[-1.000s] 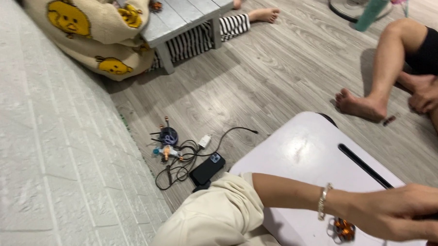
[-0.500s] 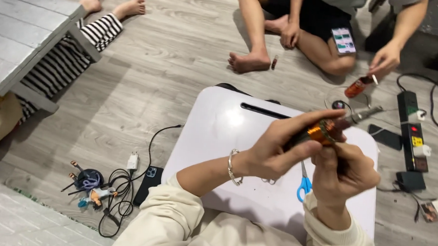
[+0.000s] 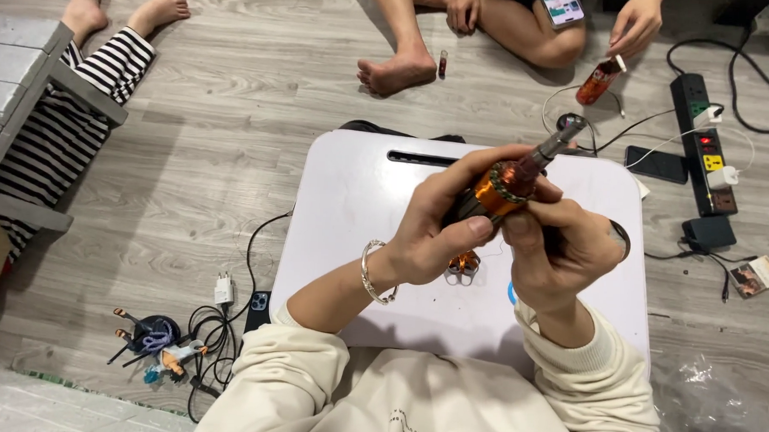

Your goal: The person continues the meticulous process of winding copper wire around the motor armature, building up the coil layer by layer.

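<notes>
I hold a motor armature [image 3: 512, 180] with orange copper windings and a grey metal shaft up over a small white lap table [image 3: 359, 198]. My left hand [image 3: 446, 222], with a beaded bracelet at the wrist, grips its dark body from the left. My right hand [image 3: 562, 248] closes around its lower end from the right, thumb against the windings. A small orange piece [image 3: 464, 263] lies on the table under my hands.
Another person sits cross-legged at the top, one hand on a second armature [image 3: 598, 80] by a power strip [image 3: 704, 142] with plugs. A dark phone [image 3: 656, 164] and cables lie right. Striped legs [image 3: 73, 111] stretch at left. Charger, phone and toy figures [image 3: 162, 349] lie lower left.
My view has swung from the wall and floor to straight down over the table. Both hands have come together on the armature and lifted it closer to me.
</notes>
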